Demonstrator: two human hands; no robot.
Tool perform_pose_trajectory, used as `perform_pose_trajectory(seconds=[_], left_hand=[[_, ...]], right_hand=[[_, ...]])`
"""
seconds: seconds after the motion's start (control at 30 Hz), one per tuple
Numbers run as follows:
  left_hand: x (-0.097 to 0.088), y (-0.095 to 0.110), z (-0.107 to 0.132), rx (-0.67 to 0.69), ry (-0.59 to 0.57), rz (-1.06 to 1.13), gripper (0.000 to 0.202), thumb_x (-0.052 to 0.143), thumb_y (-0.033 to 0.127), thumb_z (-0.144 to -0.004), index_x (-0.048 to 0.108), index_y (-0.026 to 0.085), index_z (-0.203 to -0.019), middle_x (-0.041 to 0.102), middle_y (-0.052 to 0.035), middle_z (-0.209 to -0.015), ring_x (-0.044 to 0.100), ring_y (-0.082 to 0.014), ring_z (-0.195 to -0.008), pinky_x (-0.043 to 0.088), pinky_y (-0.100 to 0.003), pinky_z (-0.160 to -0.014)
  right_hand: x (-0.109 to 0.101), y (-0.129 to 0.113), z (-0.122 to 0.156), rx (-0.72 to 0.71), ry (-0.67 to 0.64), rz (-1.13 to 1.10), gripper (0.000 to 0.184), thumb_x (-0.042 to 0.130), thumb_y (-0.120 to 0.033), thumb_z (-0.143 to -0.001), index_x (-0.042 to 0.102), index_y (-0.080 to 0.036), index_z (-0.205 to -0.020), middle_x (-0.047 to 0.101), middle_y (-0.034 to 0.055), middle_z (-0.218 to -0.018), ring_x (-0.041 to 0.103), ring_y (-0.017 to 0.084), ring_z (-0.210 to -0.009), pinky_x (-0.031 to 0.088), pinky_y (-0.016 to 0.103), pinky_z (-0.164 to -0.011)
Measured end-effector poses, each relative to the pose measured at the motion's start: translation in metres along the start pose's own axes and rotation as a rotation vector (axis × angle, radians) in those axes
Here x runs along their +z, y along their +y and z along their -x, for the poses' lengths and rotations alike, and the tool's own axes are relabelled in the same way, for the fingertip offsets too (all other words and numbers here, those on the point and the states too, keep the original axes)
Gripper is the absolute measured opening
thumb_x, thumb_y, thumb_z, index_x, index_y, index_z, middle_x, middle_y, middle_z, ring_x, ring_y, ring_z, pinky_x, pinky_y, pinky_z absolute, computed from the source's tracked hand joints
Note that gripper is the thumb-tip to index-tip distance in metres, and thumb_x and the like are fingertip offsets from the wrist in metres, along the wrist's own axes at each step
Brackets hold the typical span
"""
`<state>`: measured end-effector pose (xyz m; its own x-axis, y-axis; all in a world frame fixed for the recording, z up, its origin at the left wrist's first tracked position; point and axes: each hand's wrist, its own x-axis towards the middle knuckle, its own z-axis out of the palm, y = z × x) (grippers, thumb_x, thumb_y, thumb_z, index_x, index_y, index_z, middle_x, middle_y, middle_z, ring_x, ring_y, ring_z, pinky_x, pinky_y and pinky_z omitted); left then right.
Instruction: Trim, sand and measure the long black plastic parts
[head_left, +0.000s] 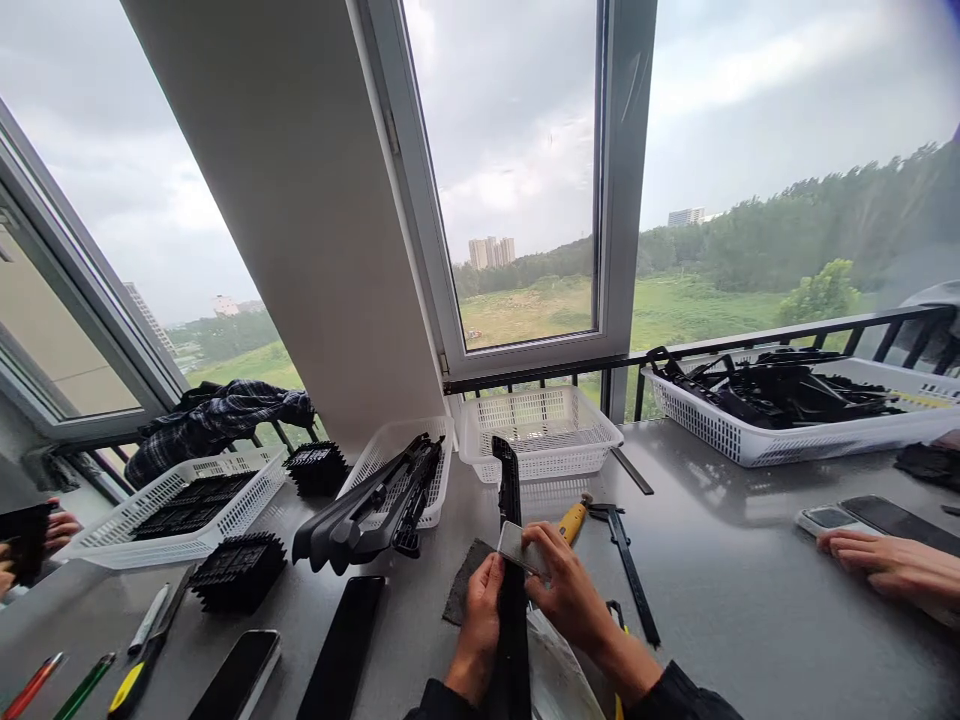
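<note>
In the head view, a long black plastic trim piece (508,480) stands tilted up between my two hands. My left hand (480,610) is closed around its side. My right hand (566,585) pinches a small pale rectangular block (516,546) against the piece's face. Beneath them are a dark cloth (463,585) and a clear plastic bag (559,665). Just beyond my right hand lie a yellow-handled tool (574,520) and a black caliper-like tool (634,580). The lower end of the trim piece runs out of view.
White baskets line the window side: one basket (540,465) centrally, another basket (757,445) heaped with black parts, a basket (442,500) under long trims. Phones, pens and a yellow-black knife (131,690) lie left. Co-workers' hands show at right (892,565) and far left (64,528).
</note>
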<state>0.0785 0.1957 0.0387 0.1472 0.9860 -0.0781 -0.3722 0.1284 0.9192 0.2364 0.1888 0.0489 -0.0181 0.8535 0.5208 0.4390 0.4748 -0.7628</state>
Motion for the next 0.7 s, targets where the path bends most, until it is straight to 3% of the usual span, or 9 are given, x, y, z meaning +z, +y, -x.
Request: perform_pose_trajectory(seconds=[0.2,0.4,0.53,0.7], left_hand=[[-0.002,0.0,0.001,-0.023,0.027,0.027,0.069,0.094,0.078,-0.063,0.064,0.017,-0.074,0.051,0.004,-0.069,0.04,-0.0113,-0.064,0.037,-0.026,-0.06],[-0.003,0.001,0.001,-0.024,0.079,0.062,0.068,0.094,0.077,-0.064,0.07,0.016,-0.082,0.059,0.0011,-0.077,0.048,-0.0129,-0.069,0.044,-0.027,-0.067],[-0.002,0.001,0.001,-0.031,0.107,0.073,0.072,0.098,0.077,-0.055,0.066,0.017,-0.076,0.055,0.0038,-0.072,0.045,-0.0116,-0.066,0.042,-0.025,-0.063],[0.0,0.003,0.002,-0.019,0.137,0.091,0.072,0.096,0.079,-0.056,0.064,0.018,-0.076,0.054,0.0045,-0.07,0.044,-0.0116,-0.065,0.042,-0.026,-0.063]], right_hand=[[-0.006,0.009,-0.001,0.031,0.03,0.033,0.04,0.051,-0.002,-0.069,0.055,-0.026,-0.1,0.063,0.0034,-0.104,0.062,0.026,-0.103,0.051,0.037,-0.094],[-0.003,0.007,0.008,0.008,-0.028,0.025,0.041,0.053,0.0,-0.066,0.056,-0.026,-0.098,0.064,0.0012,-0.101,0.063,0.023,-0.099,0.052,0.032,-0.092],[-0.001,0.009,0.01,0.034,0.001,0.036,0.043,0.053,0.001,-0.066,0.054,-0.026,-0.1,0.065,0.0022,-0.102,0.063,0.024,-0.102,0.051,0.035,-0.095],[0.002,0.003,0.022,-0.004,-0.061,0.024,0.04,0.052,0.001,-0.068,0.055,-0.026,-0.097,0.064,0.0018,-0.099,0.061,0.024,-0.098,0.051,0.033,-0.09]])
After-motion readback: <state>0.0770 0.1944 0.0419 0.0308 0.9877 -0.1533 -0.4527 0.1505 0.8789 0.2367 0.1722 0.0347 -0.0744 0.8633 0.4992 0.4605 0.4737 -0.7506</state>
